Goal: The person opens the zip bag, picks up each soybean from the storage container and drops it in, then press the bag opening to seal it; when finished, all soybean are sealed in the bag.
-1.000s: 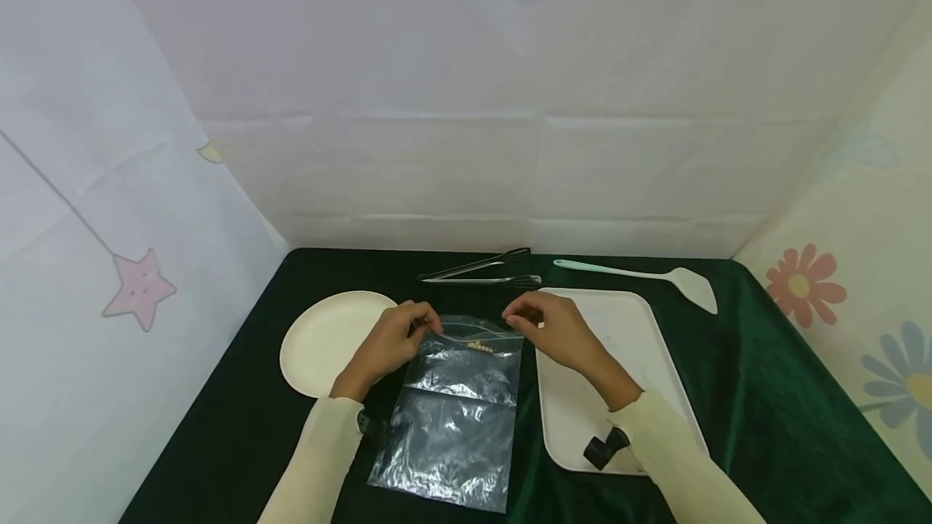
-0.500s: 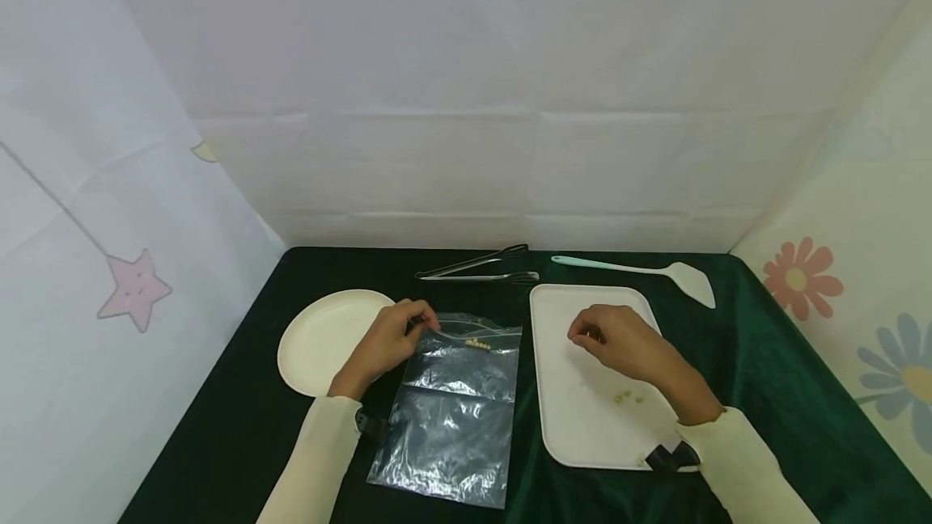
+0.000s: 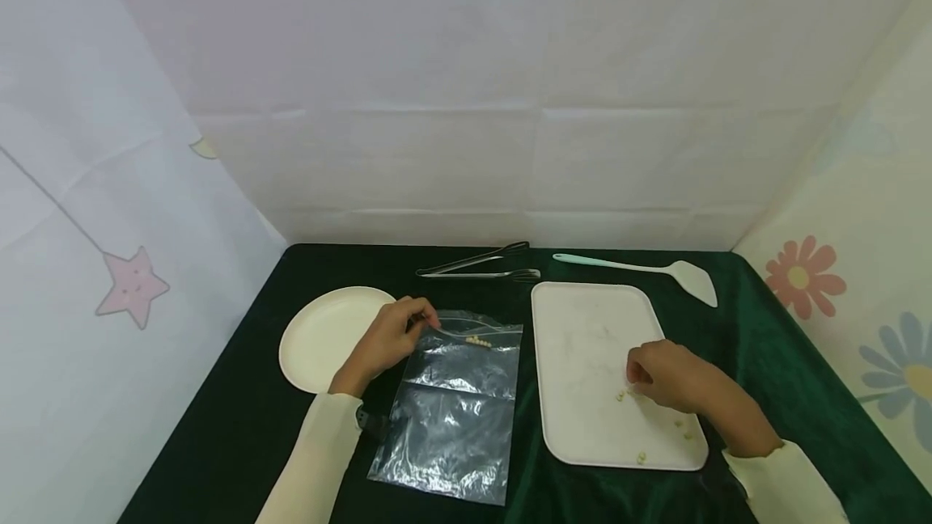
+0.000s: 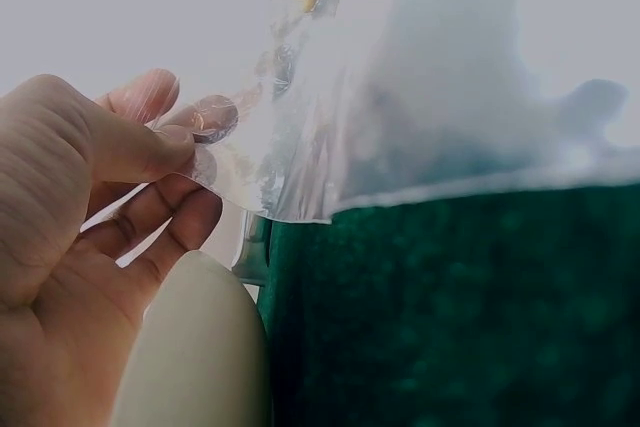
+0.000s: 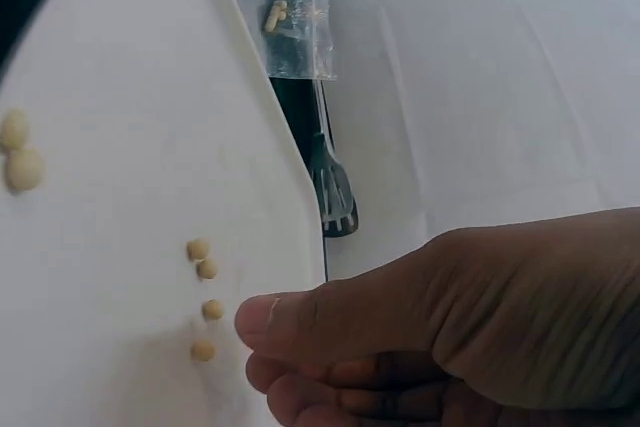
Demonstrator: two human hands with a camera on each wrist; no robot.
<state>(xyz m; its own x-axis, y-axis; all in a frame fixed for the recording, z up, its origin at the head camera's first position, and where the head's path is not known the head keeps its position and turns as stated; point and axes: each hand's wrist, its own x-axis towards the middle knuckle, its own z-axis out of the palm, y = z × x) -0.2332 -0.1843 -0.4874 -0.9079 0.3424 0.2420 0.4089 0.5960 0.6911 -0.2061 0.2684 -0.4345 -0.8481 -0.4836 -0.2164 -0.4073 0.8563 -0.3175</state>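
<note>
Nearby, two cream sleeves (image 3: 786,483) are reaching in over a dark green cloth (image 3: 233,427). A clear zip bag (image 3: 459,427) is lying between the arms, its closed foot pointing toward the person. To its right, a white tray (image 3: 582,362) is holding several pale kernels (image 5: 212,309), scattered over its nearer half. The right hand (image 3: 673,376) is bending its fingers loosely just beside these, the thumb tip lying close above the forefinger. Farther in, the left hand (image 3: 393,338) is pinching the bag's mouth edge at its left corner between thumb and fingers. A short row of kernels inside the bag (image 3: 476,341) is resting near the zip. Left of that hand, a white oval plate (image 3: 328,338) is lying flat. Beyond, metal tongs (image 3: 473,275) and a white spatula (image 3: 692,281) are lying before a pale backdrop (image 3: 437,168).
</note>
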